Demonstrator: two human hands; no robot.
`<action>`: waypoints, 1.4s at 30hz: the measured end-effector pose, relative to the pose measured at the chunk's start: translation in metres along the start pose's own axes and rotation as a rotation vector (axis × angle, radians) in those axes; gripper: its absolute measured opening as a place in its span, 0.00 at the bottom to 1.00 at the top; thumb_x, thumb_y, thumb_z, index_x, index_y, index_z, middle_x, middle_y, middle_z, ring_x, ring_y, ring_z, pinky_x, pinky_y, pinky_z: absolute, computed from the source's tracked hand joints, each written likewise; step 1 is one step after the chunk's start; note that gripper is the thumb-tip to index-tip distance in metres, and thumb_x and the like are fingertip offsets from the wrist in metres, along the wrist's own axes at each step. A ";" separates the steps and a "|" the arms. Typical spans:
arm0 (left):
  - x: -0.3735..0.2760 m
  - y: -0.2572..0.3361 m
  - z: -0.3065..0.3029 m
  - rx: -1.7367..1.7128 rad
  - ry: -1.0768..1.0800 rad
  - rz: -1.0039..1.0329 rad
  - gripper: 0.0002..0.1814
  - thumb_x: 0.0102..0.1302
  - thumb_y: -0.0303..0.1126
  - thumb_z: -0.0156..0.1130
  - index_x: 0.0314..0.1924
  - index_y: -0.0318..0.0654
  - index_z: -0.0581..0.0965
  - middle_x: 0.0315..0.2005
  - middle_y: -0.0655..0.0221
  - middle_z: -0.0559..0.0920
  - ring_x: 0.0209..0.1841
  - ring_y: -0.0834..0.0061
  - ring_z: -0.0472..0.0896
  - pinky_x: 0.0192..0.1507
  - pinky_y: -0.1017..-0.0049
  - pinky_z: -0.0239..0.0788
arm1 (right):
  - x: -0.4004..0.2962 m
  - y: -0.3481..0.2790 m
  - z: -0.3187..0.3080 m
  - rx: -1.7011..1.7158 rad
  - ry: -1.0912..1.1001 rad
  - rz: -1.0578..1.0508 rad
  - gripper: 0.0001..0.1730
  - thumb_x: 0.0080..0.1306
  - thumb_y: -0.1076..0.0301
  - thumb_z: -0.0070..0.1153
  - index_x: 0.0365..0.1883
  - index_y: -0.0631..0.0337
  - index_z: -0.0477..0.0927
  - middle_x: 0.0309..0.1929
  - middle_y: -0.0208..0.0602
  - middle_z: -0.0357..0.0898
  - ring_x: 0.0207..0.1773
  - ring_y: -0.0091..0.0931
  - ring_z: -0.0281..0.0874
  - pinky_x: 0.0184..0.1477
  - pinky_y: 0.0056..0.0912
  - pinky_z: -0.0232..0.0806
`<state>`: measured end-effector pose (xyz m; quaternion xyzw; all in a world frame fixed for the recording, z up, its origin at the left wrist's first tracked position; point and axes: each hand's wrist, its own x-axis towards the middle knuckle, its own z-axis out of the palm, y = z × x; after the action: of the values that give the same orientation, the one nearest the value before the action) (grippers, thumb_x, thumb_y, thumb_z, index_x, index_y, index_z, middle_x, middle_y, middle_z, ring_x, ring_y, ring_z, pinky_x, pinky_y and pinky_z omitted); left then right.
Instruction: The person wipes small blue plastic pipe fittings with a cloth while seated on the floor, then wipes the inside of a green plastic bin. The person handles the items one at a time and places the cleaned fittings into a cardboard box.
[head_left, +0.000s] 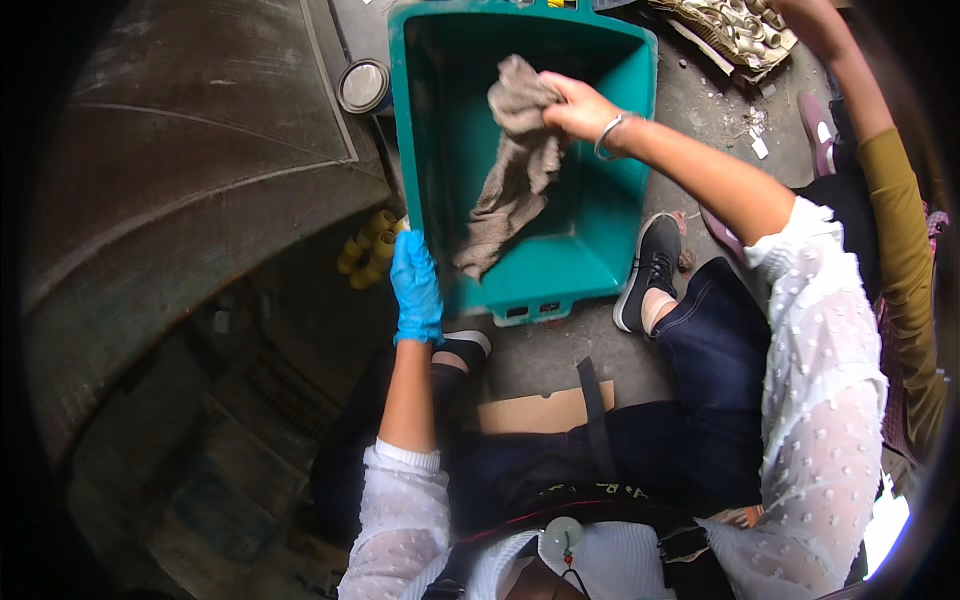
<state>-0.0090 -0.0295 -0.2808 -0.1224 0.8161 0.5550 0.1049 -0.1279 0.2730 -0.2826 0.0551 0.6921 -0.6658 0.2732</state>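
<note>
A deep green plastic bin stands on the floor between my feet, its inside facing up at me. Bare and wearing a bangle, my right hand grips one end of a crumpled grey-brown cloth. The cloth hangs down over the inside of the bin, and whether its lower end touches the bin I cannot tell. In a blue disposable glove, my left hand is at the bin's near left rim, fingers closed against the edge. Its fingertips are partly hidden there.
Left of the bin is a large dark worn panel. Beside it are a lidded can and several yellow fittings. Pale pipe fittings fill a torn carton at the upper right. Another person's arm reaches along the right side. Cardboard lies before me.
</note>
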 end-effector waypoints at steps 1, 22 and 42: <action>-0.007 0.001 -0.001 0.036 -0.013 -0.026 0.18 0.71 0.42 0.46 0.44 0.32 0.73 0.33 0.76 0.74 0.35 0.84 0.68 0.40 0.80 0.63 | -0.003 -0.024 0.000 -0.006 0.056 -0.047 0.23 0.55 0.75 0.47 0.52 0.57 0.69 0.42 0.30 0.74 0.43 0.21 0.72 0.45 0.26 0.68; -0.030 0.111 -0.018 0.339 0.015 0.038 0.16 0.72 0.43 0.44 0.34 0.38 0.72 0.23 0.81 0.66 0.25 0.86 0.63 0.26 0.82 0.55 | 0.046 -0.046 0.110 0.328 0.336 -0.428 0.29 0.56 0.68 0.54 0.55 0.67 0.61 0.51 0.51 0.69 0.54 0.38 0.68 0.56 0.36 0.62; -0.020 0.111 -0.006 0.147 0.060 -0.001 0.15 0.71 0.40 0.46 0.37 0.37 0.75 0.29 0.79 0.74 0.30 0.87 0.67 0.32 0.83 0.61 | -0.044 0.035 0.155 -0.799 -0.135 -0.625 0.19 0.53 0.68 0.50 0.46 0.45 0.77 0.51 0.33 0.68 0.44 0.37 0.70 0.39 0.37 0.70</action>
<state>-0.0251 0.0057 -0.1741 -0.1316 0.8573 0.4897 0.0893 -0.0280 0.1421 -0.2885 -0.3066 0.8568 -0.4012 0.1049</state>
